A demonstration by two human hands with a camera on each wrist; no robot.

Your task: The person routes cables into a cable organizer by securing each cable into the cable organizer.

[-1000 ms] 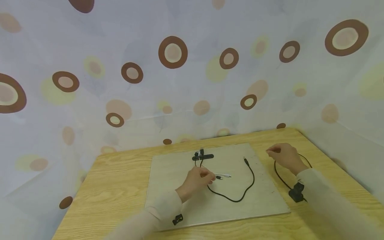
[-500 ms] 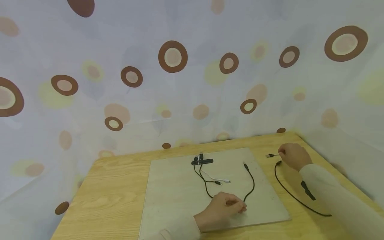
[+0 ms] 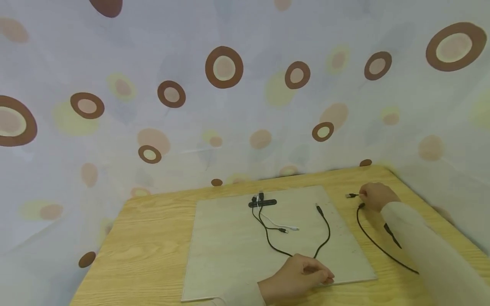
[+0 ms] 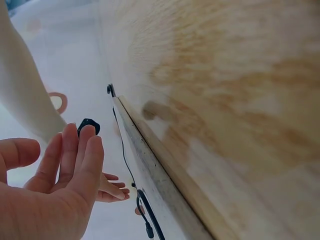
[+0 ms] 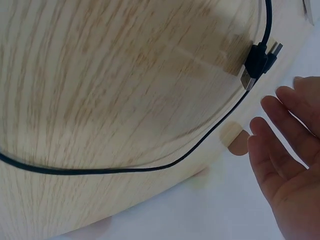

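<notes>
My left hand (image 3: 298,275) hovers at the front edge of the pale board (image 3: 229,246), fingers loosely bent with nothing between them. In the left wrist view that hand (image 4: 60,185) is empty too. At the back right of the table, my right hand (image 3: 379,196) is beside a loose black USB cable (image 3: 373,240). One plug (image 3: 351,196) of it points at the board. The right wrist view shows relaxed fingers (image 5: 272,170) just apart from the crossed plugs (image 5: 256,59); the thumb is mostly hidden.
A black cable holder (image 3: 268,202) near the board's back edge carries several cable ends. From it run a white cable (image 3: 275,223) and black cables (image 3: 327,233) across the board. The wooden table (image 3: 141,238) meets a patterned cloth backdrop (image 3: 245,106).
My left hand has moved from the plugs mid-board to the front edge, right. My right hand has shifted slightly right, and both ends of the loose cable now lie in sight.
</notes>
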